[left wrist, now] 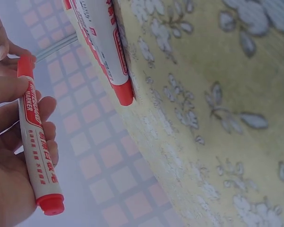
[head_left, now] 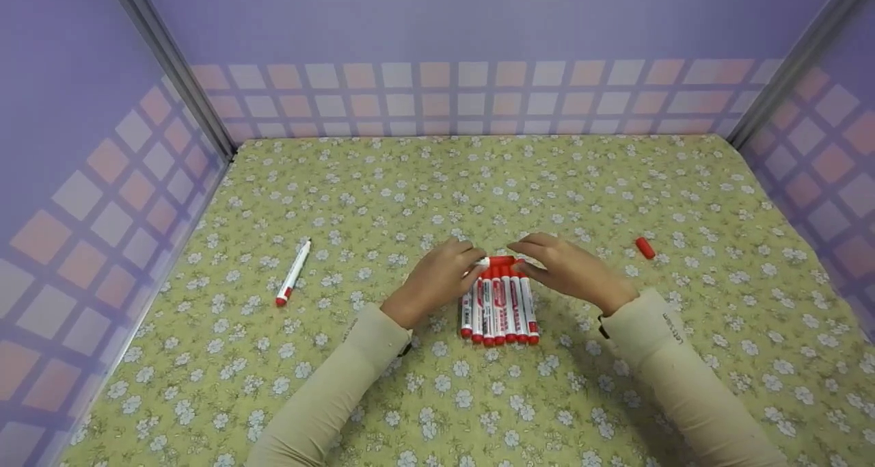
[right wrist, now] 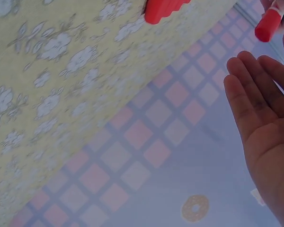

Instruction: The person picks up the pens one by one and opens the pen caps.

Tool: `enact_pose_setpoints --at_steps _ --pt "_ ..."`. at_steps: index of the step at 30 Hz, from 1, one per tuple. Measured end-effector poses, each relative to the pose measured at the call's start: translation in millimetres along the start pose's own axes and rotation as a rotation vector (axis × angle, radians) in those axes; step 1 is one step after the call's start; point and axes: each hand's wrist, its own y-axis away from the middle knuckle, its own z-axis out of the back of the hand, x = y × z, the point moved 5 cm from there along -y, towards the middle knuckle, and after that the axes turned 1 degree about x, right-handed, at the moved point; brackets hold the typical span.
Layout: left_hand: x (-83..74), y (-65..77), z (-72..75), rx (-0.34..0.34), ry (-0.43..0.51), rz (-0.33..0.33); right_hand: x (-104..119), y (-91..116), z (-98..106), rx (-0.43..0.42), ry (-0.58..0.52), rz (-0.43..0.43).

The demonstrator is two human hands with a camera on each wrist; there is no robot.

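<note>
My left hand (head_left: 443,273) grips a white whiteboard marker (left wrist: 34,137) with a red cap, the thumb laid along its barrel near the cap. That cap (right wrist: 269,27) points toward my right hand (head_left: 573,270), which is held open beside it with the fingers extended. Below both hands, a row of several white markers (head_left: 501,310) lies side by side on the cloth, their red caps at the far end and red plugs toward me. Parts of the held marker are hidden behind the left fingers in the head view.
To the left lies an uncapped white marker (head_left: 295,272) with its dark tip pointing away. A loose red cap (head_left: 644,248) is on the right. The flowered tablecloth (head_left: 383,200) reaches to purple checkered walls (head_left: 437,29) at the back and sides.
</note>
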Motion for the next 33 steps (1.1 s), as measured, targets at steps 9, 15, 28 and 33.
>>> enact_pose_setpoints --at_steps 9,15,28,33 --pt "-7.0 0.3 1.4 -0.041 -0.016 -0.073 16 -9 -9 -0.027 0.054 0.108" --pt "-10.4 1.5 4.0 -0.059 0.003 -0.108 21 -11 -11 -0.035 0.043 0.135" --pt "-14.0 3.8 2.2 -0.048 -0.004 -0.148 24 -14 -18 0.006 0.078 0.086" --pt "-11.7 4.4 2.4 -0.075 0.023 -0.171 27 -15 -20 -0.027 0.092 0.109"
